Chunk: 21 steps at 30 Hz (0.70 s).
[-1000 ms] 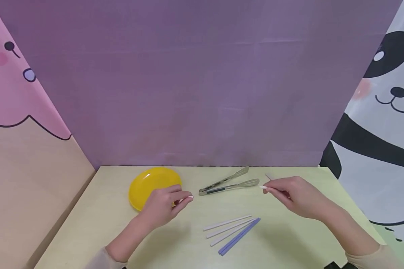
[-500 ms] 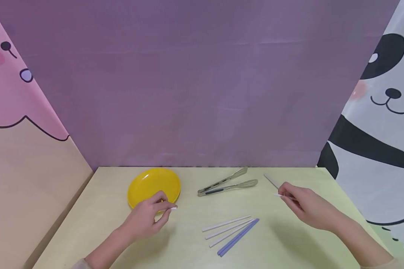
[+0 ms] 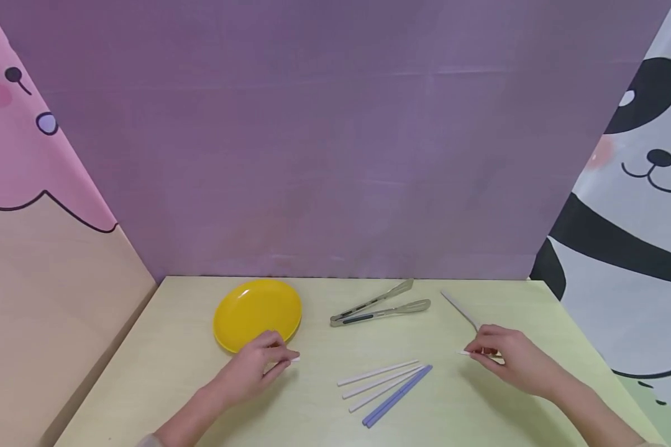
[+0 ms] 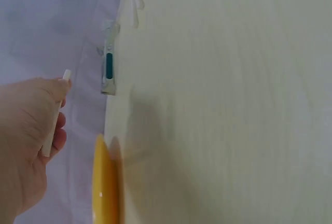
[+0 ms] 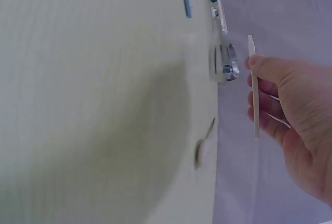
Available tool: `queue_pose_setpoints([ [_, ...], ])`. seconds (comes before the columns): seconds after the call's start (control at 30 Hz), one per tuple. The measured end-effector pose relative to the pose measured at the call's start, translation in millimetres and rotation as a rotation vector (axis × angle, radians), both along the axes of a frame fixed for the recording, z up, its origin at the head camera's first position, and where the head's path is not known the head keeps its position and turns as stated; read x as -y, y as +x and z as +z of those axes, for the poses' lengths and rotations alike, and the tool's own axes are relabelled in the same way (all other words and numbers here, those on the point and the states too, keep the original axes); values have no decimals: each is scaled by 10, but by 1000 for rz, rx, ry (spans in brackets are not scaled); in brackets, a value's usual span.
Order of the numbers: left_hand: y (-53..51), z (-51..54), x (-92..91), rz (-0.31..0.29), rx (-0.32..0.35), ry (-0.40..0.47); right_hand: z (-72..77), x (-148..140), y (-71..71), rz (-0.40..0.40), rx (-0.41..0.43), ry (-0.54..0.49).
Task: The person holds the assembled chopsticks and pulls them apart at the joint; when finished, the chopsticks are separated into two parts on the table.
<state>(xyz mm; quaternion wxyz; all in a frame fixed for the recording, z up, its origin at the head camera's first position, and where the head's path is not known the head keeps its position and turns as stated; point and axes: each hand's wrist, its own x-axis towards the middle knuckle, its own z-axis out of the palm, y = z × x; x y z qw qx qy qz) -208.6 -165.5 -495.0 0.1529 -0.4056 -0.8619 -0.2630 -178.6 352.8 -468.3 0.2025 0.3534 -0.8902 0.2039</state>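
Observation:
Between thumb and fingers, my left hand pinches a short white stick; in the head view only its tip shows. This hand is raised near the front rim of a yellow plate. My right hand pinches another short white stick, which has a narrower stub at one end. Beside that hand lies a spoon, its handle reaching back to the right in the head view. Several thin sticks lie fanned out between the hands: white sticks and purple-blue sticks.
Metal tongs lie spread at the back middle of the pale table. A purple backdrop rises behind the table's far edge. Panels with cartoon animals stand on both sides.
Both hands have moved towards the person and apart, each holding its white stick. More of the yellow plate and of the spoon's handle shows now.

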Motion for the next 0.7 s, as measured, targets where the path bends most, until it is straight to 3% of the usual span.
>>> queue_pose_setpoints([
  [0.13, -2, -72, -37, -15, 70, 1, -129, -53, -35, 9, -5, 33],
  [0.43, -4, -134, -118, 44, 267, -93, -314, -70, -95, 31, 38, 103],
  [0.7, -3, -171, -138, 40, 272, -149, -381, -40, -75, 13, 30, 147],
])
